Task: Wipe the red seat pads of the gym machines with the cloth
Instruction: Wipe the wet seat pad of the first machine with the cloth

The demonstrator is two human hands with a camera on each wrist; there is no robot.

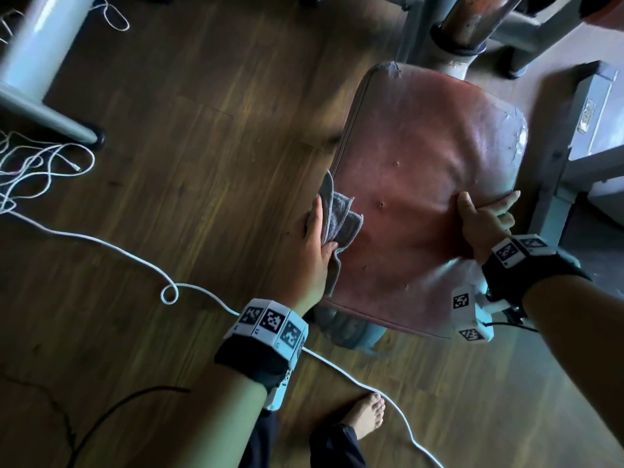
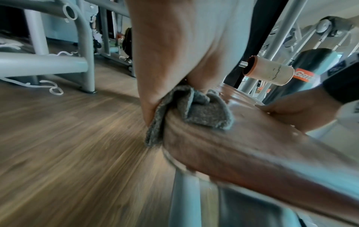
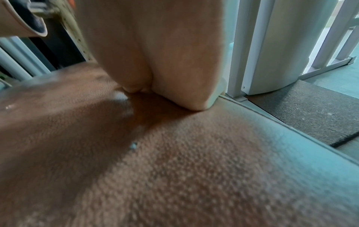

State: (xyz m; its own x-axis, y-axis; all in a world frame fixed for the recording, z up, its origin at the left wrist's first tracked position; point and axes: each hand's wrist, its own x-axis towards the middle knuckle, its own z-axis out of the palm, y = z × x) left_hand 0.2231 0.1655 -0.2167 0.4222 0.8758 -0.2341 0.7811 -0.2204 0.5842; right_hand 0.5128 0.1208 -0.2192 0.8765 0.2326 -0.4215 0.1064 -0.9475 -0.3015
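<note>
A dark wood-plank floor (image 1: pixel 189 136) runs under grey machine frames; white cord (image 1: pixel 111 244) loops across it at the left and near side; a bare foot (image 1: pixel 368 417) stands near. The red seat pad (image 1: pixel 429 170), worn and pitted, sits at the centre right on a grey post. The left hand (image 1: pixel 315 244) grips the grey cloth (image 1: pixel 341 224) bunched against the pad's left edge, thumb curled over it; the right hand (image 1: pixel 483 221) lies flat on the pad's right edge, fingers straight and together. The left wrist view alone shows a roller pad (image 2: pixel 270 72) and pulleys far behind the seat; the right wrist view alone shows a dark rubber mat (image 3: pixel 303 110) right of the pad. The fingers of the right hand are hidden there behind the palm (image 3: pixel 155 53); much of the floor is motion-blurred.
</note>
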